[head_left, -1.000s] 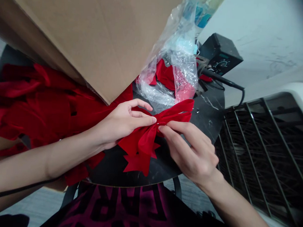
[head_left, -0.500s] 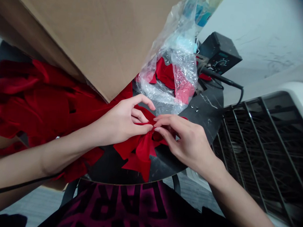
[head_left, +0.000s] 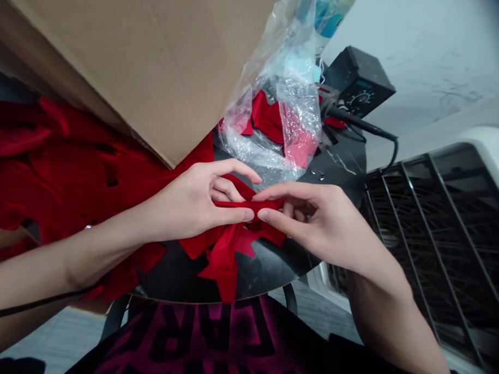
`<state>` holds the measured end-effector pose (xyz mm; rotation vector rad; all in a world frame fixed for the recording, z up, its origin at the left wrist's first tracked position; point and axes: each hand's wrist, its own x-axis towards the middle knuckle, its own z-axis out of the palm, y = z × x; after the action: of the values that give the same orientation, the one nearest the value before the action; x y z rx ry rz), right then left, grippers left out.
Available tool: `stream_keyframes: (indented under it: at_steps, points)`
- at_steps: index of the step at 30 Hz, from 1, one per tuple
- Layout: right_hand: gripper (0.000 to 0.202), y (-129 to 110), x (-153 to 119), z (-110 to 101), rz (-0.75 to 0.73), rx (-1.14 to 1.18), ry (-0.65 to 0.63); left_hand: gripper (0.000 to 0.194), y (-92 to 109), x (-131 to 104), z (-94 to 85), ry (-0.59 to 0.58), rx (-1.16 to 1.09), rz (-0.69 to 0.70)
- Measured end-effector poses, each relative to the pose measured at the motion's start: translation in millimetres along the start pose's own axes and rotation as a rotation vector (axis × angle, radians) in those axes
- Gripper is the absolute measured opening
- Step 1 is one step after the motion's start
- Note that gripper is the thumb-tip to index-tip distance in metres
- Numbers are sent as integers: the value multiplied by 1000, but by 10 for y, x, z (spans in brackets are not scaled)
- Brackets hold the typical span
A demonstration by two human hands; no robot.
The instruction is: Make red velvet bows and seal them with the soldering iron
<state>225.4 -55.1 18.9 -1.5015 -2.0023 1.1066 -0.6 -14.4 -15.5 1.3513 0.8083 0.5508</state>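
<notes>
Between my hands is a red fabric bow point(head_left: 226, 257), its notched tails hanging down over the dark round tabletop point(head_left: 164, 277). My left hand point(head_left: 204, 199) pinches the fabric near the bow's middle with the thumb on the near side; its index finger arches free above. From the other side my right hand point(head_left: 314, 216) grips the folded fabric between thumb and fingers, its thumb tip close to the left one. Part of the bow lies hidden behind the fingers. A heap of red fabric bows and strips point(head_left: 70, 175) spreads to the left of my left forearm.
A large cardboard box point(head_left: 155, 69) stands over the left and back. Behind my hands lies a clear plastic bag point(head_left: 271, 149) with red pieces. A black box with a dial point(head_left: 359, 82) and a corded black handle point(head_left: 362, 124) sit back right, near a barred heater or fan point(head_left: 431, 237).
My right hand has turned and now grips the fabric beside the middle, its thumb drawn slightly away from the left thumb. The fabric across the middle looks flatter and more stretched between the hands.
</notes>
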Motion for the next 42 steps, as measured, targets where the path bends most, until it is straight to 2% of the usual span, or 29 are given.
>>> stream_keyframes:
  at_steps: [4, 6, 9, 10, 13, 15, 21, 26, 31, 37, 39, 42]
  points:
    - [8, -14, 18, 14, -16, -56, 38, 37, 36, 1, 32, 40, 27, -59]
    - [7, -17, 44, 33, -27, -70, 41, 37, 32, 22, 14, 15, 78, -111]
    - [8, -39, 22, 61, -76, -88, 72, 26, 11, 53, -41, -23, 98, -143]
    - [10, -51, -12, 72, -104, -108, 116, 22, 5, 58, -56, -10, 71, -133]
    - [16, -80, -171, 134, -180, -283, 387, 21, 3, 54, -70, 101, -18, -98]
    - [19, -75, -267, 211, -203, -421, 520, 20, 12, 42, -55, 175, -24, -88]
    - [27, -6, -227, 522, -141, -569, 619, 21, -2, 19, -23, 233, -26, -4]
    - [4, -28, -156, 567, -174, -565, 633, 21, -43, 35, -48, 239, 16, -24]
    - [10, -89, -188, 478, -238, -690, 535, 21, -46, 43, -49, 194, -98, -84]
    - [6, -105, -184, 438, -298, -686, 548, 20, -20, 39, -64, 193, -197, -127]
    - [9, 16, -177, 389, -407, -707, 566, 15, -10, 39, -85, 196, -280, -157]
    - [20, 290, -152, 281, -693, -797, 580, 10, -11, 36, -95, 193, -374, -195]
